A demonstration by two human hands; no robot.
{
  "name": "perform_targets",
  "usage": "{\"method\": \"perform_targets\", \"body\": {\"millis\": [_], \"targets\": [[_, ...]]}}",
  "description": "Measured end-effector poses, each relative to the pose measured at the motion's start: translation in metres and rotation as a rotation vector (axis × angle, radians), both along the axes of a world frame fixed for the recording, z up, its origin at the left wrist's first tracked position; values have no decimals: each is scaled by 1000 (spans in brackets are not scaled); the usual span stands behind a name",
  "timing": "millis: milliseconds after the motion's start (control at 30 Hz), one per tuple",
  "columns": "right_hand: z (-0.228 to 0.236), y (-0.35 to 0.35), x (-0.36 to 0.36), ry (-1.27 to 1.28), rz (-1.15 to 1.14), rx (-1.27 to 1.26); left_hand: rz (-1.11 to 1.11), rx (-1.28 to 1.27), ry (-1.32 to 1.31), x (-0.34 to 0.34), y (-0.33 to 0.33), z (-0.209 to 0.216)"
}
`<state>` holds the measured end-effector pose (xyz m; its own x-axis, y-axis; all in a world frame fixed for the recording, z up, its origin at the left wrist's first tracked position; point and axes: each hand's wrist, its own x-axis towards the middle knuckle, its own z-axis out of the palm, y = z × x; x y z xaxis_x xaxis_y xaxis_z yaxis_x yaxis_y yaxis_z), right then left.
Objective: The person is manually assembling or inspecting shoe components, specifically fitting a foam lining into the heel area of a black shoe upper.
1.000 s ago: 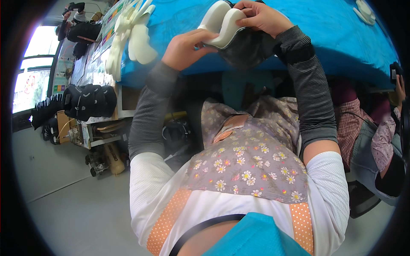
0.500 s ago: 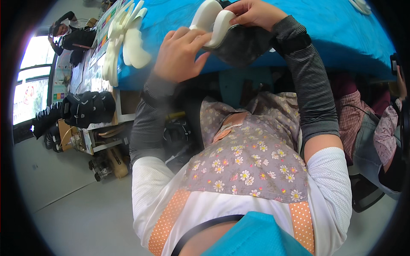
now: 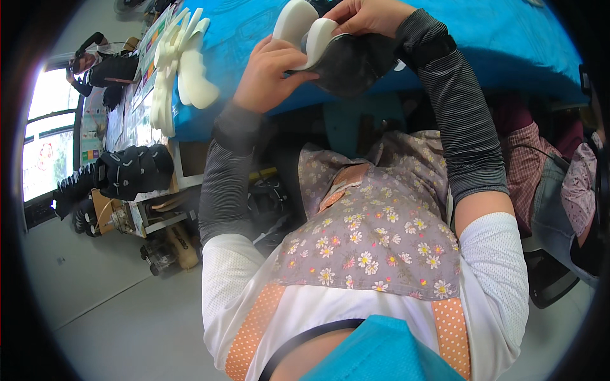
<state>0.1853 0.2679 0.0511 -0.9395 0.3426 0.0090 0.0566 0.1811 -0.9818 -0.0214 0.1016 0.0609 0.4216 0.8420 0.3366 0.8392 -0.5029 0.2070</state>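
Note:
A curved black piece [image 3: 356,63] with a glossy dark face is up at the front edge of the table, and a white foam pad [image 3: 319,39] lines its near-left rim. My left hand [image 3: 270,73] grips the left end of that rim, thumb below and fingers over the foam. At the top of the pad, my right hand [image 3: 372,18] pinches foam and black edge between thumb and fingers. Behind it rises another rounded white foam part [image 3: 294,24]; whether the two are joined is hidden.
Cut white foam strips [image 3: 166,76] and a wavy foam piece [image 3: 194,76] lie left on the blue-covered table [image 3: 495,47]. A black bag [image 3: 133,168] sits beyond the left corner. One person [image 3: 111,63] is at the far left; another's checked sleeve [image 3: 521,165] shows at right.
The pad and black piece have tilted and shifted slightly left. My left fingers have curled in more closely, with the thumb now against the black piece. The right hand keeps its pinch.

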Motion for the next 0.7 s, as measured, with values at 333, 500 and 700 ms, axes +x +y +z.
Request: {"method": "perform_targets", "body": {"millis": [333, 500, 700], "targets": [[-9, 1, -2, 5, 23, 59, 120, 47, 232, 26, -21, 15], [-11, 4, 2, -22, -34, 97, 244, 53, 47, 46, -13, 7], [-16, -1, -9, 1, -163, 284, 306, 241, 36, 56, -2, -15]]}}
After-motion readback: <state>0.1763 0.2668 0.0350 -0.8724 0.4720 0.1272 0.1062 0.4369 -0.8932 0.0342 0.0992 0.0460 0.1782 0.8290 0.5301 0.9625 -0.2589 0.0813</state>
